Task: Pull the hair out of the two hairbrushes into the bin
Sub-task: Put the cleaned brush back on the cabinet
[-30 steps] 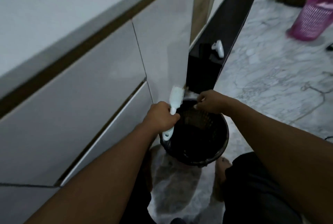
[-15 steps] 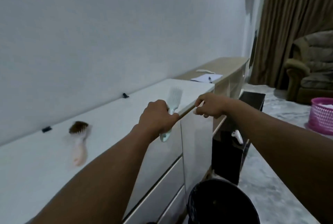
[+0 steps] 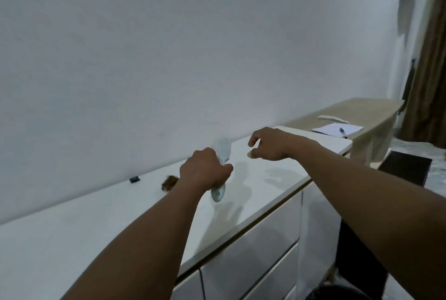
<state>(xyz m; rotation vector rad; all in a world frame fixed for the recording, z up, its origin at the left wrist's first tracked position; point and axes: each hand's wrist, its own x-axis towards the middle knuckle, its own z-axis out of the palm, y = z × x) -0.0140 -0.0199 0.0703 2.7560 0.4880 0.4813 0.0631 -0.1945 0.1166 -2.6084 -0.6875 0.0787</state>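
My left hand (image 3: 205, 170) grips the handle of a white hairbrush (image 3: 223, 148), held above the white cabinet top (image 3: 72, 239) with its bristle head pointing away from me. My right hand (image 3: 268, 144) hovers just to its right, fingers loosely curled and apart, holding nothing I can see. A second brush (image 3: 170, 182), its head full of brown hair, lies on the cabinet top; my left wrist hides most of it. Only the rim of the black bin (image 3: 337, 293) shows at the bottom edge, on the floor by the cabinet.
A small black clip (image 3: 134, 179) sits by the wall. Further right, a wooden desk (image 3: 357, 109) carries a paper with a pen (image 3: 337, 128) and a white object. A black unit (image 3: 405, 167) stands beyond the cabinet's end, and brown curtains (image 3: 429, 82) hang at right.
The view rose from the bin on the floor to the cabinet top. Both hands lifted with it, the left still holding the white brush, and now hang over the top.
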